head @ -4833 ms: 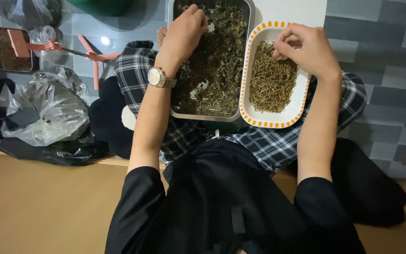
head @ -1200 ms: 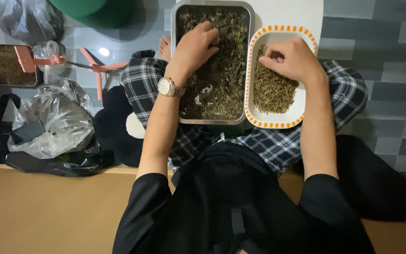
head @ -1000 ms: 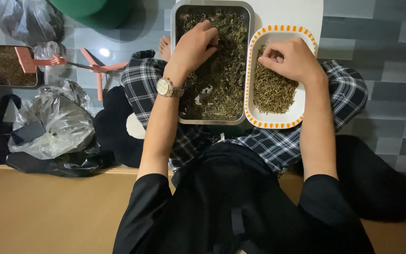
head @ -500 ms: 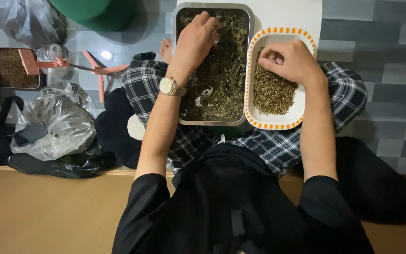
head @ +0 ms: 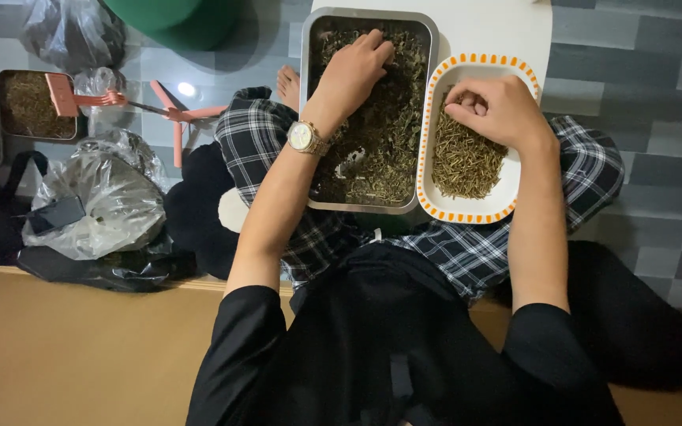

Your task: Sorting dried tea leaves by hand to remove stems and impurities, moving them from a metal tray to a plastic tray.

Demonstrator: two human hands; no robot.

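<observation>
Two bare hands work over two dishes resting on the lap of a seated person in plaid trousers. Their left hand (head: pixel 353 67), with a wristwatch (head: pixel 306 137) on its wrist, reaches into a rectangular metal tray (head: pixel 431 47) filled with dark dried plant bits (head: pixel 380 150); its fingers curl down into the pile, and whether they pinch anything cannot be told. Just beside that hand, to its right, their right hand (head: pixel 499 106) hovers over a white oval dish with an orange dashed rim (head: pixel 467 217). Its fingers are loosely bunched, thumb meeting fingertips, over a heap of thin yellowish stems (head: pixel 463 166); what it grips, if anything, is hidden. Tray and dish touch side by side. Well to the left of the left hand, on the tiled floor, lie crumpled plastic bags (head: pixel 104 209), a pink dustpan-like scoop (head: pixel 65 93) over a small brown tray, and a pink tool (head: pixel 179 118).
</observation>
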